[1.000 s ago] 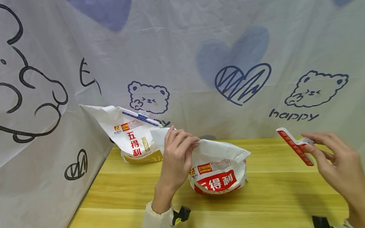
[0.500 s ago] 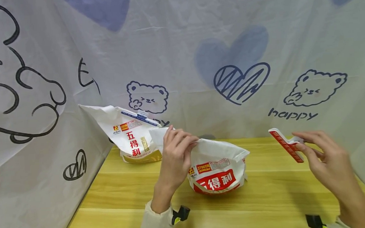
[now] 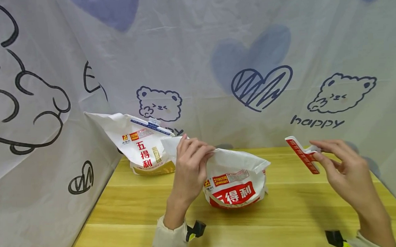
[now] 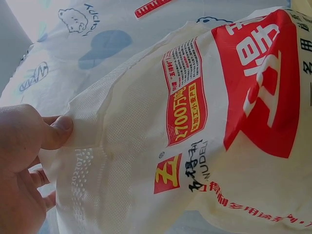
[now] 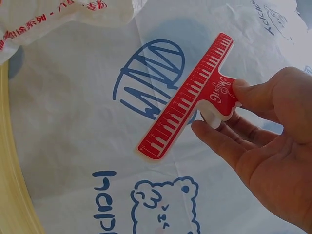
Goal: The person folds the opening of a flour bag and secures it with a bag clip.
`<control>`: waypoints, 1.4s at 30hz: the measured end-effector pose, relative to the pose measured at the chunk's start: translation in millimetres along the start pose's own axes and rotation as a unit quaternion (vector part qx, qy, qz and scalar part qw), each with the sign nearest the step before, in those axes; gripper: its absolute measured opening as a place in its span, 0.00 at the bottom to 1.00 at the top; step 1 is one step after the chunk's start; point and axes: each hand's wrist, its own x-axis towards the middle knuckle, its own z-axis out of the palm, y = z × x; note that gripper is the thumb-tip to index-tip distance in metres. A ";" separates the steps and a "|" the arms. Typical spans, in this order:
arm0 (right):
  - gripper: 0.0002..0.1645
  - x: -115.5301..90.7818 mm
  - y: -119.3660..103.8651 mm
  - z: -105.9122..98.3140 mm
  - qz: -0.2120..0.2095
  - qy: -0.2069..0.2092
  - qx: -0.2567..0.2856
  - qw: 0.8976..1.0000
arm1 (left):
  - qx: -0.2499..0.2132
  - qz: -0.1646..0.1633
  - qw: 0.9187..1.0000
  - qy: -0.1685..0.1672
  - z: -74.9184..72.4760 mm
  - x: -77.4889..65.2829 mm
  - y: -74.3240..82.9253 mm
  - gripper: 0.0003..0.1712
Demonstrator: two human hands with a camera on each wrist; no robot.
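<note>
A white flour bag (image 3: pixel 234 187) with a red label stands mid-table, its top edge folded flat. My left hand (image 3: pixel 191 167) pinches the upper left corner of that bag; the left wrist view shows the thumb (image 4: pixel 61 127) pressed over the woven top edge. To the right of the bag and above the table, my right hand (image 3: pixel 347 169) holds a red bag clip (image 3: pixel 302 155) by its handle. In the right wrist view the clip (image 5: pixel 187 97) carries a piano-key pattern, with thumb and fingers pinching the handle tabs.
Behind my left hand stands a second flour bag (image 3: pixel 146 150) with gold at its base, a blue clip (image 3: pixel 152 127) across its top. The wooden table (image 3: pixel 129 213) meets a printed cloth backdrop (image 3: pixel 199 65) at the back and sides.
My right hand has moved left with the red bag clip, closer to the flour bag. The left hand keeps its pinch on the bag's corner.
</note>
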 end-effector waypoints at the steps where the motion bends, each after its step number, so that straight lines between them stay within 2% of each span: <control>1: 0.28 -0.1 -0.4 0.8 0.002 -0.001 -0.002 1.000 | 0.000 0.000 1.000 0.000 0.0 -0.2 0.0 0.04; 27: 0.30 3.1 0.5 14.0 -0.043 -0.003 0.024 0.999 | 0.000 -0.002 1.000 0.000 0.8 -0.8 -1.0 0.05; 42: 0.27 13.6 -12.1 20.0 -0.054 -0.009 0.035 0.998 | 0.000 0.003 1.000 0.000 -0.6 -0.4 0.9 0.05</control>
